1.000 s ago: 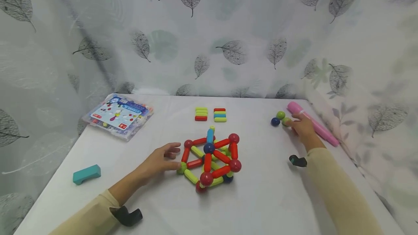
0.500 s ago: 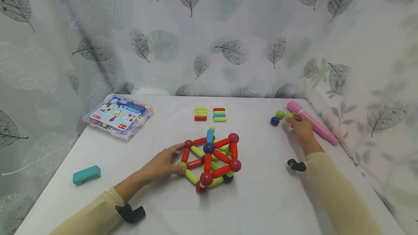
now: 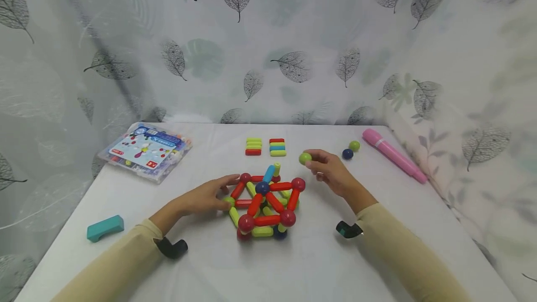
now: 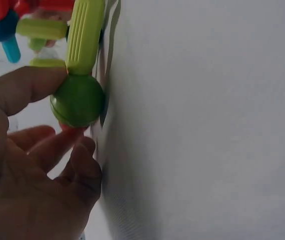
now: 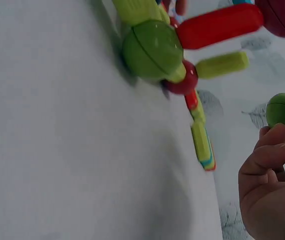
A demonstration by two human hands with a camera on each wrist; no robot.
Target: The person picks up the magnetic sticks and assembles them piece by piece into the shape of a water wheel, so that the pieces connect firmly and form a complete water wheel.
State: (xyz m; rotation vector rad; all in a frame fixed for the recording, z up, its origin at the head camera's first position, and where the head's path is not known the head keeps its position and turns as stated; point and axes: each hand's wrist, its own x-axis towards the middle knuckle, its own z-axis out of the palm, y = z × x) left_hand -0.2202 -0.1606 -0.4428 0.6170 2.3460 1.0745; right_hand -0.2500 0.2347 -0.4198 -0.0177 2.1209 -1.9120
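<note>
No legible text, even on the toy package (image 3: 144, 151).

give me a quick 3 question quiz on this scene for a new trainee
1. What does the right hand pinch?
2. True or false: the left hand touches the rod-and-ball structure.
3. Which lies nearest the pink marker: A) teal block B) loose balls C) toy packet?

Key: 1. A green ball, held above the table. 2. True, at its green corner ball. 3. B.

The rod-and-ball frame (image 3: 264, 204) stands mid-table (image 3: 293, 269), stacked rods (image 3: 266, 147) behind, box (image 3: 144, 151) far left.
</note>
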